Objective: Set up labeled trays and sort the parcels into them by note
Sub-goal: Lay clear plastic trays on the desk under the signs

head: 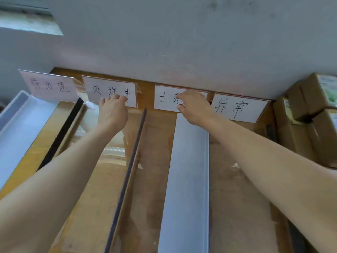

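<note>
The left hand (113,110) curls its fingers over the lower edge of the second label (102,90), gripping it. The right hand (195,108) pinches the third label (164,99), thumb beneath, fingers hiding part of the writing. Both labels stand upright at the tabletop's (147,88) far edge by the wall. Long trays (187,161) lie below both wrists. Cardboard parcels (310,99) are stacked right of the right hand.

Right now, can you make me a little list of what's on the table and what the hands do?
Signs: four handwritten, along the wall
Left hand: fingers curled against second sign
Right hand: holds third sign, hiding part
Trays: pale tray at far left
Right side: cardboard boxes
</note>
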Available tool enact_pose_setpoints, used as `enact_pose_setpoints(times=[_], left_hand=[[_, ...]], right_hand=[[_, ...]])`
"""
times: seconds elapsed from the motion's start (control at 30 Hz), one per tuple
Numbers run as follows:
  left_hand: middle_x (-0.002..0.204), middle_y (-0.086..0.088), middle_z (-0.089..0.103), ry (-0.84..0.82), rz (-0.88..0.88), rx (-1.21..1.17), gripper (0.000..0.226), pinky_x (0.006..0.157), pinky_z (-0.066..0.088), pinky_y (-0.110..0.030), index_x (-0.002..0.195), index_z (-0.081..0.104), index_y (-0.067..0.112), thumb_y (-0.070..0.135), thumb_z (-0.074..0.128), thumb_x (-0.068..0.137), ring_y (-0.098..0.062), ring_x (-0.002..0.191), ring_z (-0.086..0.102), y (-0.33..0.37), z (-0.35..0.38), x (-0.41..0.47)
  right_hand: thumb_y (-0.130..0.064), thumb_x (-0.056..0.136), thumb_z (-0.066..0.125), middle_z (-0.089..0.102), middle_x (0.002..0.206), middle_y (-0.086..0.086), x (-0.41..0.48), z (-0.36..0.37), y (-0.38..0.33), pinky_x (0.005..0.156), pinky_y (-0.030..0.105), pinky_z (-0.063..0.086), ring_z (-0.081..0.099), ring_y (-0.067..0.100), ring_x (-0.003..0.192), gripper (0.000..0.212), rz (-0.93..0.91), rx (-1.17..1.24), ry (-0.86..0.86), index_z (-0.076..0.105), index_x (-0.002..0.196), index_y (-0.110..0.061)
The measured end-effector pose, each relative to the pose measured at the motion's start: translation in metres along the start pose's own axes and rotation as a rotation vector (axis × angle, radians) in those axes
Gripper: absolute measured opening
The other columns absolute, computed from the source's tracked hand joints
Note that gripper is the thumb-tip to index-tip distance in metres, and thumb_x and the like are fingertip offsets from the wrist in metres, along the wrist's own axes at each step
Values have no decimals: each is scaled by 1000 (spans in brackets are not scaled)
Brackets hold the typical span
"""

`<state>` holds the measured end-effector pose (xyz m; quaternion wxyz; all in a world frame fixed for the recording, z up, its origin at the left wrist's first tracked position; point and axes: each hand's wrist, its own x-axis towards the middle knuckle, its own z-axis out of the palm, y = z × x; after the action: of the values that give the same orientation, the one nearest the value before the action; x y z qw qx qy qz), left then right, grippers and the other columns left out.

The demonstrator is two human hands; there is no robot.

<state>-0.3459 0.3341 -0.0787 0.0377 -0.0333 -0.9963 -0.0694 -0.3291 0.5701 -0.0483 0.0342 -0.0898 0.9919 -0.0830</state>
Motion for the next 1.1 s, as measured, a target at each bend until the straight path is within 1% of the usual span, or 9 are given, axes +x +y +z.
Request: enact_pose_setpoints(times=[0.17,0.3,0.37,0.43,0.53,0.63,0.93,1.03,1.1], left_hand=[[132,-17,49,-91,-100,83,37,101,32,-43,130,49,7,12,48,93,-36,118,45,-81,0,-29],[120,-18,49,-199,-251,147,33,84,39,-40,121,48,4,9,55,89,-36,108,47,-142,-1,-50],[121,-19,46,-263,-331,125,38,84,41,-41,119,46,3,11,63,86,-37,108,47,-164,-4,-55],[124,-21,47,-343,-369,90,38,82,42,-41,121,42,2,6,58,87,-38,109,50,-180,-4,-57],[114,-21,56,-378,-315,80,34,70,39,-37,122,39,2,-1,46,89,-37,102,55,-194,-1,-56],[109,-19,58,-361,-233,64,29,67,39,-36,118,43,2,-1,45,90,-35,96,56,-203,0,-54],[101,-15,59,-335,-158,-22,25,64,44,-33,116,48,5,5,51,92,-26,81,52,-215,8,-47],[100,-15,60,-350,-158,-36,29,70,51,-37,119,48,6,5,53,91,-29,86,57,-218,12,-45],[102,-15,61,-361,-152,-19,28,67,48,-36,118,47,7,4,52,91,-30,87,57,-220,11,-41]], right_hand=[[-28,97,47,56,125,14,-4,35,-84,90,41,45,49,31,117,38,27,87,-133,50,128,-7],[-35,96,50,60,113,15,-7,64,-138,67,35,43,58,33,100,44,189,122,-278,44,126,-4],[-33,95,53,60,111,15,-5,75,-157,64,34,42,59,33,97,46,301,130,-322,41,126,-2],[-22,94,54,60,112,15,-4,82,-171,64,34,45,60,31,96,44,377,109,-360,40,130,1],[0,91,49,60,110,15,-2,88,-184,65,32,45,59,29,91,35,433,80,-374,46,126,2],[8,86,47,60,108,15,0,90,-194,66,31,45,59,29,91,36,476,70,-351,50,122,3],[7,84,52,53,81,8,4,93,-207,61,28,44,55,24,75,29,503,28,-336,56,113,0],[7,84,53,55,85,8,4,94,-211,59,28,43,56,22,75,30,500,-6,-344,56,113,-1],[5,86,52,56,85,7,6,91,-211,58,28,43,56,21,75,26,495,-46,-347,58,110,-3]])
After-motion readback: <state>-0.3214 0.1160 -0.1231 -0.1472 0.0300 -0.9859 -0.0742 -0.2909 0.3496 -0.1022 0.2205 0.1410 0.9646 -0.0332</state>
